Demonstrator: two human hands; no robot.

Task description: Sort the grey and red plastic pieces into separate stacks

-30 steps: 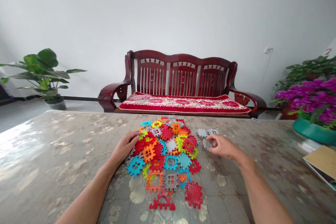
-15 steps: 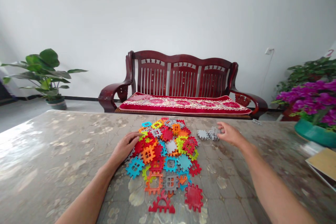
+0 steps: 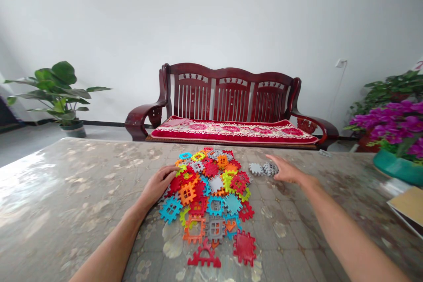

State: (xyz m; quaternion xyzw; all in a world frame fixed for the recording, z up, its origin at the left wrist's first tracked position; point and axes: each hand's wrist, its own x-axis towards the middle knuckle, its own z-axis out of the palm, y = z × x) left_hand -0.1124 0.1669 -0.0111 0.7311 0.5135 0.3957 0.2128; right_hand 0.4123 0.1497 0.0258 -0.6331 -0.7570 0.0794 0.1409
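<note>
A heap of toothed plastic building tiles in red, orange, blue, lime and grey spreads over the table (image 3: pixel 99 211). At the heap's left edge rests my left hand (image 3: pixel 159 183), its fingers stretched over the outer tiles and gripping none. To the right of the heap, a flat grey tile (image 3: pixel 256 168) lies beside a small grey cluster of tiles (image 3: pixel 270 168). My right hand (image 3: pixel 286 171) is against the right side of that cluster, thumb and forefinger spread apart. Nearest to me lie a red arched tile (image 3: pixel 204 257) and a solid red square tile (image 3: pixel 245 247).
Behind the table stands a dark wooden bench (image 3: pixel 231 97) with a red patterned cushion (image 3: pixel 231 131). A teal pot of purple flowers (image 3: pixel 399 123) and a tan-topped flat item (image 3: pixel 408 207) are at the right. A small grey piece (image 3: pixel 324 153) lies near the far edge.
My right hand's fingers have spread, with the forefinger now reaching out above the grey cluster. My left hand stays on the heap, and the tiles lie as before.
</note>
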